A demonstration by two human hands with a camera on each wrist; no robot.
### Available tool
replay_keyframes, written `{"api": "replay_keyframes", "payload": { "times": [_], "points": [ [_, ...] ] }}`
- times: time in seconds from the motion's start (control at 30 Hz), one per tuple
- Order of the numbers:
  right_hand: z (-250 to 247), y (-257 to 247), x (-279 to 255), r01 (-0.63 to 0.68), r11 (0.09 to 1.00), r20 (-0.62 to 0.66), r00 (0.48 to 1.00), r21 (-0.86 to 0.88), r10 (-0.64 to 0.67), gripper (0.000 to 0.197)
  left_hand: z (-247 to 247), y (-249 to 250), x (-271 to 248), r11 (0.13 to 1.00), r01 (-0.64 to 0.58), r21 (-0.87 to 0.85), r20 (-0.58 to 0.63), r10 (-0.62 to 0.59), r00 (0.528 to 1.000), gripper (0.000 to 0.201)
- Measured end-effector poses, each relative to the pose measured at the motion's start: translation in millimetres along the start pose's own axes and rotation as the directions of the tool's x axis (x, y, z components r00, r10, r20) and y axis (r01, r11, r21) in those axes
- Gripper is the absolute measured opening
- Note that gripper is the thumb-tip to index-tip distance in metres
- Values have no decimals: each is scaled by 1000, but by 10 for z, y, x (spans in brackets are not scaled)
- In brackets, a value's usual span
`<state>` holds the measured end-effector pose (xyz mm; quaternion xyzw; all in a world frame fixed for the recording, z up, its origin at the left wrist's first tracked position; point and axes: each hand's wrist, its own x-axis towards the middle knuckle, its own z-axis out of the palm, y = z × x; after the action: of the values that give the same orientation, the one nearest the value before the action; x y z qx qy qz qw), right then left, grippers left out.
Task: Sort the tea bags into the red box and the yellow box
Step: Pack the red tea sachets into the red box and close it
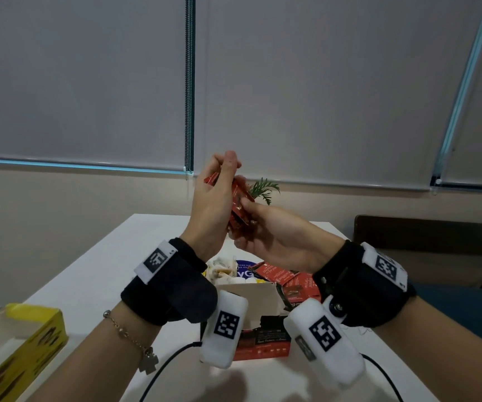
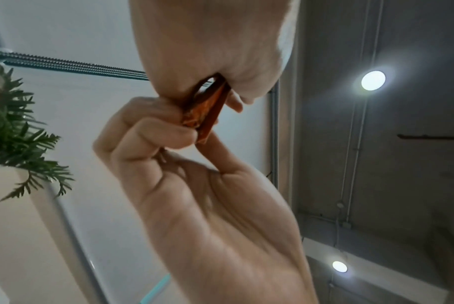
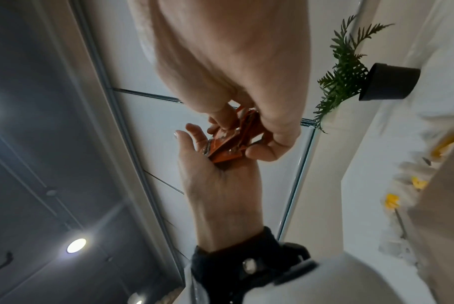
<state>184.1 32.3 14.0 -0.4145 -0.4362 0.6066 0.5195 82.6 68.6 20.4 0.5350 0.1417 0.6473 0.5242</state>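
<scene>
Both hands are raised above the table, meeting on a small stack of red tea bags (image 1: 239,204) (image 2: 207,117) (image 3: 228,146). My left hand (image 1: 219,181) (image 3: 215,181) stands upright, thumb up, with the packets held against its palm and fingers. My right hand (image 1: 251,216) (image 2: 168,144) pinches the same packets from the right with curled fingers and thumb. The red box (image 1: 263,340) stands open on the table under my wrists, partly hidden by them. The yellow box (image 1: 31,338) lies at the lower left.
Loose red tea bags (image 1: 280,275) and white tea bags (image 1: 220,268) are piled on the white table (image 1: 112,256) behind the red box. A small potted plant (image 1: 264,188) (image 3: 389,82) stands at the far edge. Dark seating (image 1: 437,230) is at the right.
</scene>
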Motion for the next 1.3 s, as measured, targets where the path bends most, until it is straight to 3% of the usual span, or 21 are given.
{"api": "replay_keyframes", "payload": {
  "times": [0.1,0.17,0.27,0.37,0.53,0.63,0.77,0.9,1.0,1.07,1.17,1.3],
  "points": [
    [-30,-35,1,47,999,-27,999,1,-47,26,-72,20,39,988,-34,151,102,18,995,23],
    [-98,-57,0,68,998,-63,996,-13,-69,24,-151,78,70,945,11,326,179,-73,981,26],
    [-229,-43,-21,62,987,-111,991,-149,-79,22,-298,182,110,770,101,630,159,-256,953,30],
    [-334,57,-63,2,960,-114,993,-280,-36,28,-426,279,110,589,108,801,113,-326,939,23],
    [-410,196,-92,-36,923,-74,997,-384,8,27,-513,297,16,474,180,862,65,-455,888,22],
    [-405,307,-111,-35,932,-60,998,-360,14,20,-568,217,-51,469,277,838,12,-525,851,25],
    [-398,397,-154,-7,896,-65,998,-444,-25,22,-546,127,-138,482,326,814,-34,-520,854,18],
    [-471,392,-227,-13,676,-75,995,-737,-62,26,-485,65,-199,401,344,849,-58,-578,814,16],
    [-570,408,-277,-11,511,-82,990,-859,-117,34,-442,35,-221,329,377,866,-67,-670,739,13],
    [-615,435,-300,24,455,-69,980,-890,-188,32,-415,20,-218,252,369,894,-78,-725,684,13],
    [-653,463,-330,124,303,31,955,-945,-295,21,-357,-1,-196,152,355,922,-118,-765,633,14],
    [-623,539,-387,213,50,197,956,-976,-218,8,-294,-54,-179,21,301,953,-181,-759,626,29]
  ]
}}
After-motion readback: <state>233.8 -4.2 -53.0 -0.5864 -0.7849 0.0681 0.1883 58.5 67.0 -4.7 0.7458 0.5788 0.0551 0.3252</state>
